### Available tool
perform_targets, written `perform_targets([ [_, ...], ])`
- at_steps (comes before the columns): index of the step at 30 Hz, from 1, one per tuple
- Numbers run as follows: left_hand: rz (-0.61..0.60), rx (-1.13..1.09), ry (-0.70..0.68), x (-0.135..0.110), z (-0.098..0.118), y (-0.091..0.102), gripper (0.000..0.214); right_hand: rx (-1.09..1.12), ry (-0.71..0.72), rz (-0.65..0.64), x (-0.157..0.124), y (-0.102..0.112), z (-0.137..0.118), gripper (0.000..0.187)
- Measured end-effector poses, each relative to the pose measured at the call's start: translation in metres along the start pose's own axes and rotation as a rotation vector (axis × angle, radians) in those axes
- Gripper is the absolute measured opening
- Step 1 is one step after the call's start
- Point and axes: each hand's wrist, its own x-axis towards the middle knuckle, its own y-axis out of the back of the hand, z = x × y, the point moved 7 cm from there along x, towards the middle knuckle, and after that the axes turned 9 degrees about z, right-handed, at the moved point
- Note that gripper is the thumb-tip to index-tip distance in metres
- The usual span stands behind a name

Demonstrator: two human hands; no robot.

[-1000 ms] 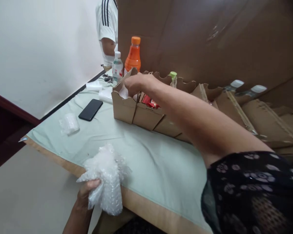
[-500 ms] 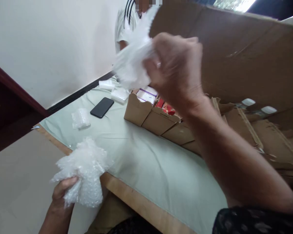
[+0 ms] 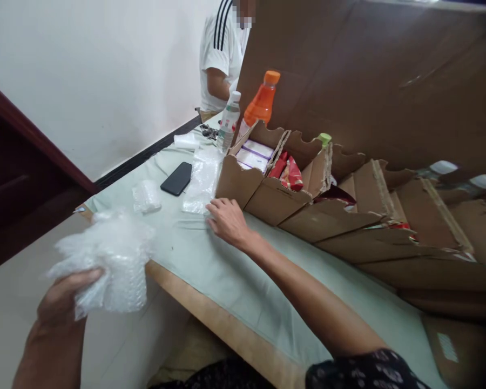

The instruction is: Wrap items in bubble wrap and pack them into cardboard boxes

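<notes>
My left hand (image 3: 68,294) is closed around a crumpled bundle of clear bubble wrap (image 3: 111,259), held over the table's near left edge. The thumb lies across the bundle; the other fingers are hidden behind it. My right hand (image 3: 229,222) is low over the green tablecloth, fingers loosely bent and slightly apart, at the near right corner of a flat strip of bubble wrap (image 3: 202,181). No held thing shows in it. A black phone (image 3: 176,179) lies left of that strip. Further left is a small folded piece of bubble wrap (image 3: 146,196).
A row of cardboard compartments (image 3: 263,197) runs along the right, holding tissue packs (image 3: 254,154) and red packets (image 3: 285,170). A water bottle (image 3: 228,124) and an orange bottle (image 3: 262,100) stand behind. A person in a white shirt (image 3: 222,59) is at the far end.
My right hand has come down from the air to the table, and the bubble wrap it held has left it. A longer strip now lies beside the phone. My left hand still holds its bundle.
</notes>
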Motion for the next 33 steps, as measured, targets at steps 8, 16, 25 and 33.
perform_targets([
  [8, -0.299, 0.594, -0.054, 0.073, 0.034, -0.178, 0.019, 0.168, -0.226, 0.12, -0.053, -0.038, 0.028, 0.033],
  [16, -0.431, 0.91, -0.402, 0.117, 0.029, -0.251, 0.098, 0.426, -0.292, 0.369, -0.064, -0.044, 0.045, 0.037],
  [25, -0.663, 1.019, -0.675, 0.134, 0.003, -0.272, 0.105, 0.467, -0.086, 0.327, -0.065, -0.036, 0.023, 0.055],
  [33, -0.749, 1.173, -0.678, 0.139, 0.022, -0.28, 0.08, 0.254, 0.173, 0.028, 0.012, -0.015, -0.039, 0.065],
])
